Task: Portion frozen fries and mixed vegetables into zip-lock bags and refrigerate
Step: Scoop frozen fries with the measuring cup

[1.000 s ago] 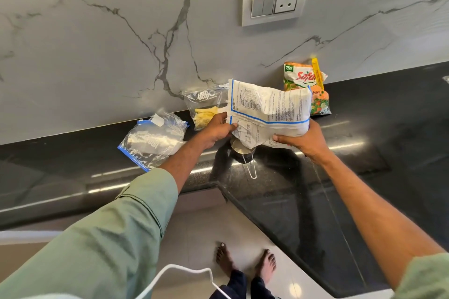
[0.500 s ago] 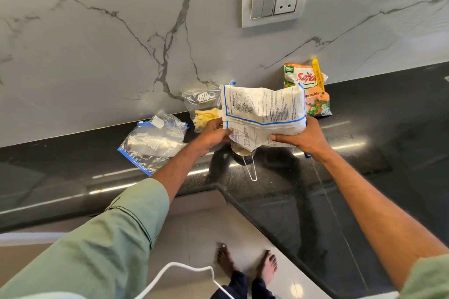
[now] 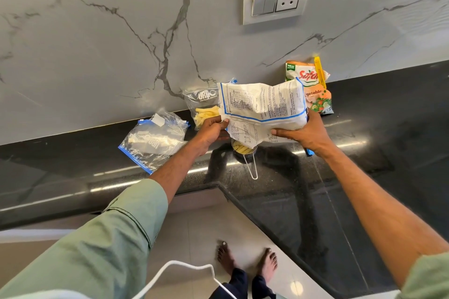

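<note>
From the head view, my left hand [image 3: 211, 128] pinches one end of the white fries packet [image 3: 262, 107] and my right hand [image 3: 306, 133] grips the other, tipping it over a metal cup [image 3: 243, 149] on the black counter [image 3: 364, 153]. The cup already holds some fries. One zip-lock bag [image 3: 205, 109] of fries stands at the wall, and the empty bags [image 3: 153, 141] lie left of it. The vegetable packet [image 3: 315, 94], closed with a yellow clip [image 3: 319, 73], looks untouched, so I judge we're early on. It reads "Safal", "NEW PACK" and "vegetable"; the bag logo starts "UR", and the packet's fine print is unreadable
</note>
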### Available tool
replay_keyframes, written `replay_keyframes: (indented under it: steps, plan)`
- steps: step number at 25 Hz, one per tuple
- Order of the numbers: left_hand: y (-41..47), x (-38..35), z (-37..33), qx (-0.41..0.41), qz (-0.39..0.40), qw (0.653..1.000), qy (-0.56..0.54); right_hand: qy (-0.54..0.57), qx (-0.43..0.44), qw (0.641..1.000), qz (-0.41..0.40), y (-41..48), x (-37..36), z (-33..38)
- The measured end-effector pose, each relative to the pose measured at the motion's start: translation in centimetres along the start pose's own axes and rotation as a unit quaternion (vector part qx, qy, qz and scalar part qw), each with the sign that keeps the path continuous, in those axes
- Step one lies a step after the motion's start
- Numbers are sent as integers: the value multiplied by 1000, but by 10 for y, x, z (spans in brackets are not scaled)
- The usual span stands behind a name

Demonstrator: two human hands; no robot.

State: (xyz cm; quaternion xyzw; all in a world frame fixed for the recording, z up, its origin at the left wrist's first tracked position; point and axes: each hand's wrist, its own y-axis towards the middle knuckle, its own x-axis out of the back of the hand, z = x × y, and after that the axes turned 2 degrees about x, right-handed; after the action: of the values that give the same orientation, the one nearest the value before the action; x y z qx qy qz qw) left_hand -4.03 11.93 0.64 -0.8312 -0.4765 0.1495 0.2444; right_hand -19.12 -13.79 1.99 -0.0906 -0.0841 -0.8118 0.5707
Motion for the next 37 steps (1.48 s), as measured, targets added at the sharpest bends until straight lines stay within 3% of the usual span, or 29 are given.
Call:
replay_keyframes:
  steps: [17, 32, 37]
  plan:
    - [-4, -3, -11, -39, -9, 999, 28, 6, -3, 1000, -15, 8, 9, 6]
    - [-8, -18, -45, -80, -26, 992, 93, 97, -18, 993, -70, 1, 3, 6]
    - [-8, -13, -35, -46, -37, 994, 95, 43, -14, 997, -56, 0, 1, 10]
